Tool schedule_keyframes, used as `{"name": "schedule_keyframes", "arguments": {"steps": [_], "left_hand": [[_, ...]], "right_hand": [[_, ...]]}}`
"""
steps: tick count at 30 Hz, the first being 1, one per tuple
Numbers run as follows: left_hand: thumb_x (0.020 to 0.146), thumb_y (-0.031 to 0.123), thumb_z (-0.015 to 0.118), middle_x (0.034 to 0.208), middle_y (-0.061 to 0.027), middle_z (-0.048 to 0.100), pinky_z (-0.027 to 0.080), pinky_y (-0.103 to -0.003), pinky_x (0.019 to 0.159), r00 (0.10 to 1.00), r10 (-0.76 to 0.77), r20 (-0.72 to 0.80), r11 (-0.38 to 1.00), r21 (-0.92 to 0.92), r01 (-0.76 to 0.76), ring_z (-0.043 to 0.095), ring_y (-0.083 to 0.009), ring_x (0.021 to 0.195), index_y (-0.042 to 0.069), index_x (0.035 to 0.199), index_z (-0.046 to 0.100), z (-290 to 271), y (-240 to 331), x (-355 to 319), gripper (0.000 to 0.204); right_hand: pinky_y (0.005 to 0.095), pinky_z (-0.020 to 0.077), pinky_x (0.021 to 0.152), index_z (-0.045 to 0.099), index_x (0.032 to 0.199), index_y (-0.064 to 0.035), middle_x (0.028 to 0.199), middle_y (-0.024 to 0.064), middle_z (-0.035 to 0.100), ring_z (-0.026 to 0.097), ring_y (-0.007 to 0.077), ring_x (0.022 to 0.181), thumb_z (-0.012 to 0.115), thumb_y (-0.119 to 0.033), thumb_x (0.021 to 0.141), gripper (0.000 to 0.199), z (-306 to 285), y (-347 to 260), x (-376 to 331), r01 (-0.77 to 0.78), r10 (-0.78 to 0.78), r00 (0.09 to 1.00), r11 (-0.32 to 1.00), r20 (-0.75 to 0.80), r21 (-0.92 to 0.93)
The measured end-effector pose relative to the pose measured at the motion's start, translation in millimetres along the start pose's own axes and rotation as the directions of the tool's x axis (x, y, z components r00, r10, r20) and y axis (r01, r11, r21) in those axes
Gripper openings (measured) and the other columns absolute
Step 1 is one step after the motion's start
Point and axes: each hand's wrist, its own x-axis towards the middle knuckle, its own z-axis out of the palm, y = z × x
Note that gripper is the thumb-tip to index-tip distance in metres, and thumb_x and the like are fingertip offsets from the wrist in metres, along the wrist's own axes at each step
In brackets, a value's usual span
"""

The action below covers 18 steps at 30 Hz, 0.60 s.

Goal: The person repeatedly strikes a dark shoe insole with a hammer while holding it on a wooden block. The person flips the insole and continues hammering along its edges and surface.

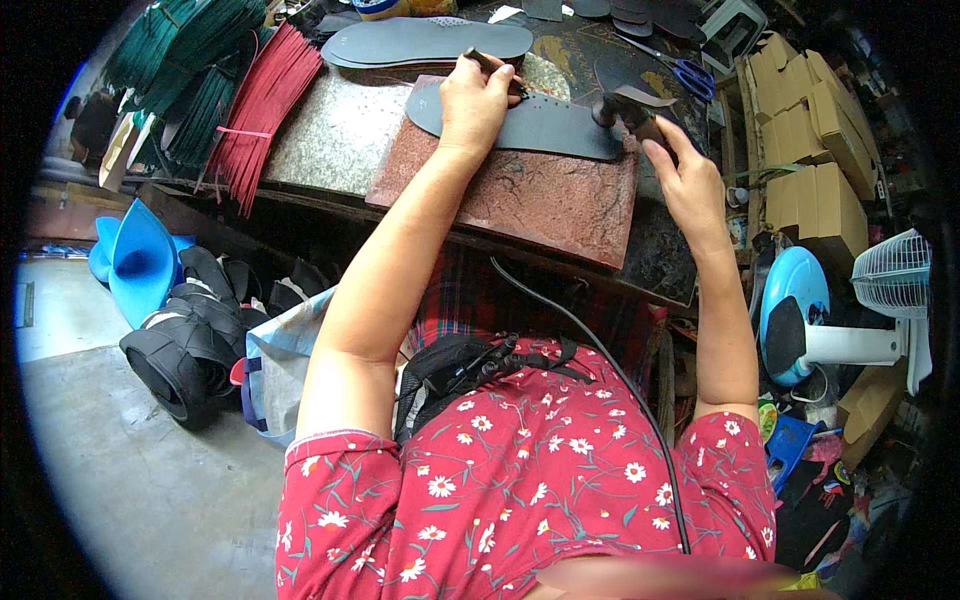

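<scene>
Nearest, left hand (476,100) closed on thin punch tool (492,66) over grey sole (530,122); right hand (690,180) gripping hammer (628,112); few holes visible, most apparently unpunched.

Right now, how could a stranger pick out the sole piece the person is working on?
Find the reddish-brown stone slab on the dark workbench. On its far edge lies one flat grey sole piece, pinned by the left hand, with the right hand holding a hammer at its end. The other grey soles lie stacked beyond it, untouched.
</scene>
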Motion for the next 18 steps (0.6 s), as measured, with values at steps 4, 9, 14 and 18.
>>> {"name": "schedule_keyframes", "arguments": {"steps": [4, 9, 14, 18], "left_hand": [[0.085, 0.013, 0.07, 0.083, -0.0164, 0.07, 0.056, -0.035, 0.069, 0.989, 0.112, 0.101, 0.98, 0.152, -0.127, 0.071, -0.0246, 0.073, -0.001, 0.096, 0.061, -4.2, -8.9, 4.6, 0.02], [0.088, 0.015, 0.069, 0.084, -0.0142, 0.07, 0.056, -0.035, 0.066, 0.909, 0.336, 0.248, 0.772, 0.481, -0.416, 0.07, -0.0239, 0.074, 0.002, 0.097, 0.059, -0.5, 1.5, -2.7, 0.018], [0.088, 0.018, 0.067, 0.077, -0.0183, 0.066, 0.053, -0.044, 0.064, 0.733, 0.489, 0.473, 0.445, 0.587, -0.676, 0.066, -0.0386, 0.074, 0.005, 0.101, 0.052, 12.7, 7.3, -10.3, 0.023], [0.093, 0.01, 0.062, 0.083, -0.0133, 0.071, 0.058, -0.03, 0.062, 0.981, 0.167, 0.1, 0.902, 0.387, -0.193, 0.07, -0.0188, 0.072, -0.001, 0.097, 0.056, 7.0, 0.8, -2.9, 0.013]], "right_hand": [[0.0402, 0.0526, 0.074, 0.062, 0.125, -0.0161, 0.095, 0.0206, 0.069, 0.069, 0.0366, 0.088, 0.06, -0.043, 0.092, 0.043, -12.4, -4.9, -0.9, -0.04, 0.04, 0.999, 0.999, 0.024, 0.017], [0.0213, 0.0447, 0.055, 0.06, 0.13, -0.0098, 0.075, 0.0028, 0.064, 0.054, 0.0059, 0.061, 0.066, -0.025, 0.094, 0.04, -58.3, -57.2, -1.0, 0.217, -0.146, 0.972, 0.859, -0.184, 0.464], [0.0284, 0.0496, 0.059, 0.058, 0.129, -0.012, 0.075, 0.0084, 0.066, 0.061, 0.0163, 0.059, 0.061, -0.031, 0.096, 0.038, -34.4, -56.6, 1.7, 0.435, -0.349, 0.897, 0.806, -0.272, 0.402], [0.0414, 0.0521, 0.073, 0.061, 0.125, -0.0151, 0.09, 0.0219, 0.068, 0.065, 0.0416, 0.085, 0.058, -0.04, 0.095, 0.04, -3.1, -17.1, -4.7, 0.2, -0.201, 0.978, 0.98, -0.063, -0.017]]}}
